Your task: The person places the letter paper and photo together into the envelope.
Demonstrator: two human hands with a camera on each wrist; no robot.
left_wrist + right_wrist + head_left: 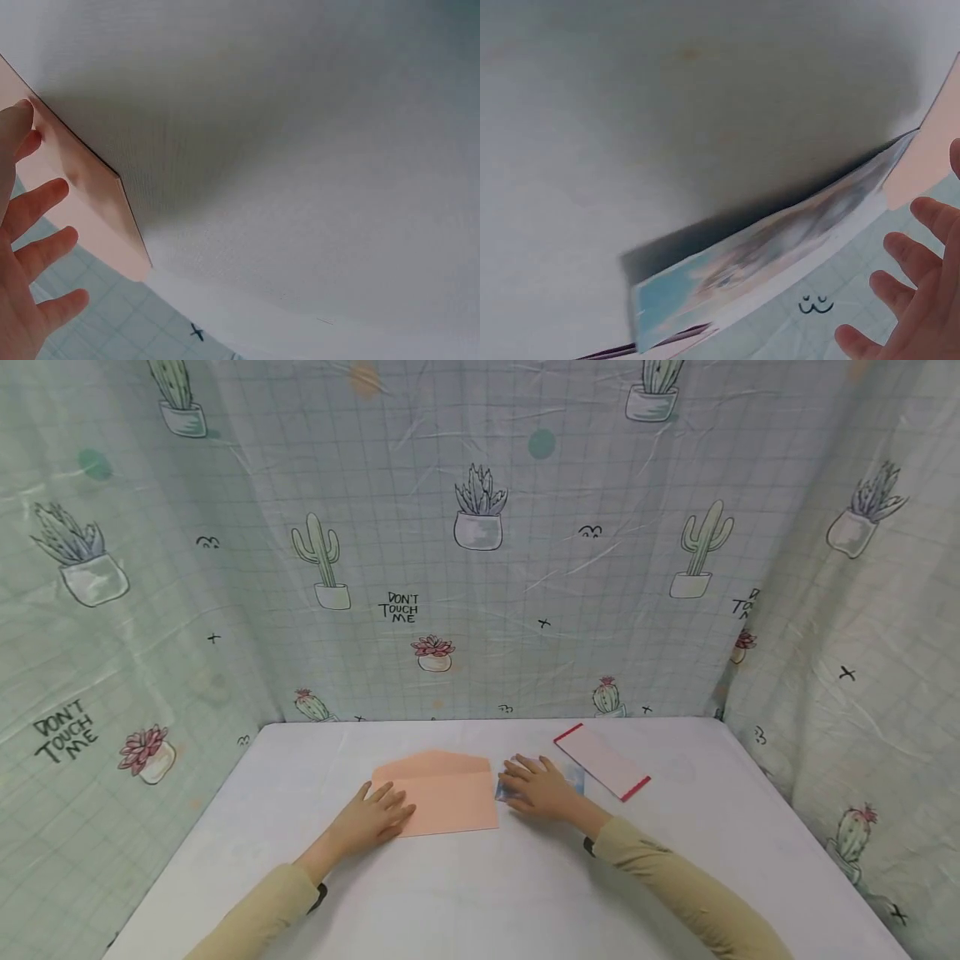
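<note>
A peach envelope [453, 802] lies on the table with its pointed flap unfolded toward the back. My left hand [367, 818] is at its left part, fingers spread; in the left wrist view the fingers of this hand [34, 255] appear over the envelope [109, 206]. Just right of the envelope is a picture card [576, 777] with blue and white tones, partly hidden under my right hand [542, 789]. The right wrist view shows the card [772, 259] at a slant, with the right hand [922, 300] spread beside it. Whether those fingers touch the card I cannot tell.
A pale pink rectangular piece [602, 760] with red strips at its short ends lies angled behind and right of the card. The white table [465, 902] is bounded by a cactus-printed curtain [510, 577] at the back and sides.
</note>
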